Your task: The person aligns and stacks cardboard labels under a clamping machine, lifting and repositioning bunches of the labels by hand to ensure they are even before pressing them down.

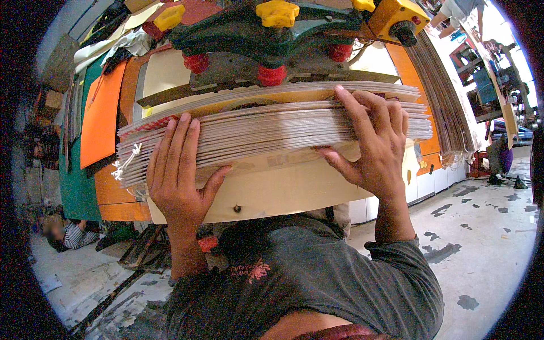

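Note:
A thick stack of thin, pale-edged flat sheets or folded bags (272, 127) stands in front of me, its edges facing up. I cannot tell exactly which kind they are. White cord ends (127, 161) stick out at its left end. My left hand (180, 170) grips the left part, fingers laid across the edges and thumb at the near side. My right hand (368, 139) spans the right part, forefinger reaching the far side and thumb at the near side. A cream board (283, 190) lies under the stack, toward my body.
Close beyond the stack is a dark green machine (238, 37) with yellow knobs (276, 13), red feet (272, 75) and a yellow control box (398, 21). An orange sheet (103, 116) lies at left. Brown stacked boards (445, 96) stand right. Another person (79, 235) is low at far left.

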The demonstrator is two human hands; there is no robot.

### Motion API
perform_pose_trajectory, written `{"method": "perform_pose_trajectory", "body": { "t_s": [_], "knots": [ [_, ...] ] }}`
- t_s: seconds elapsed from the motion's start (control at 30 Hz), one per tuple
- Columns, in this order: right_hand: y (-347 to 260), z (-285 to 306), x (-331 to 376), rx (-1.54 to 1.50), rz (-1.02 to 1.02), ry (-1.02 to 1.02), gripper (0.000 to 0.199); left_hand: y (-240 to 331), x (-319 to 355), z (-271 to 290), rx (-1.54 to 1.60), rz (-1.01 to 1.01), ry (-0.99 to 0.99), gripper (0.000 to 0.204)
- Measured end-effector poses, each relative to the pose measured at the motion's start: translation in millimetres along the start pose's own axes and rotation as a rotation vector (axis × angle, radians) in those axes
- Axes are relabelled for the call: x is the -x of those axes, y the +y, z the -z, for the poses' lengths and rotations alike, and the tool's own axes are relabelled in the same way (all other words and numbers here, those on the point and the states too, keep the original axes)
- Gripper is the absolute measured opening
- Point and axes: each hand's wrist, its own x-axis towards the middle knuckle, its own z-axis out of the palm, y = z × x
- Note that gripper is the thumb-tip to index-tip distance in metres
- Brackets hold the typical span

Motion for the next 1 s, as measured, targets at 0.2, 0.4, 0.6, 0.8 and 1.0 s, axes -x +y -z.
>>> {"method": "perform_pose_trajectory", "body": {
  "t_s": [0.2,0.4,0.6,0.8,1.0],
  "knots": [
    [-5.8,5.3,-3.0,0.016,-0.036,-0.114,0.101,-0.6,1.8,-0.2,0.000,0.003,-0.001,0.077],
    [-8.5,5.4,-5.6,0.042,-0.035,-0.122,0.100,-1.6,3.1,0.3,0.002,0.005,-0.004,0.077],
    [-9.6,4.4,-7.4,0.041,-0.037,-0.074,0.095,-0.9,3.3,0.7,0.005,0.001,-0.005,0.077],
    [-8.5,4.6,-5.9,0.023,-0.027,-0.075,0.096,-0.8,4.0,-0.6,-0.003,0.004,-0.004,0.078],
    [-8.1,4.7,-8.4,0.009,-0.030,-0.076,0.094,-0.3,3.7,0.1,0.003,0.001,0.008,0.078]
  ]
}}
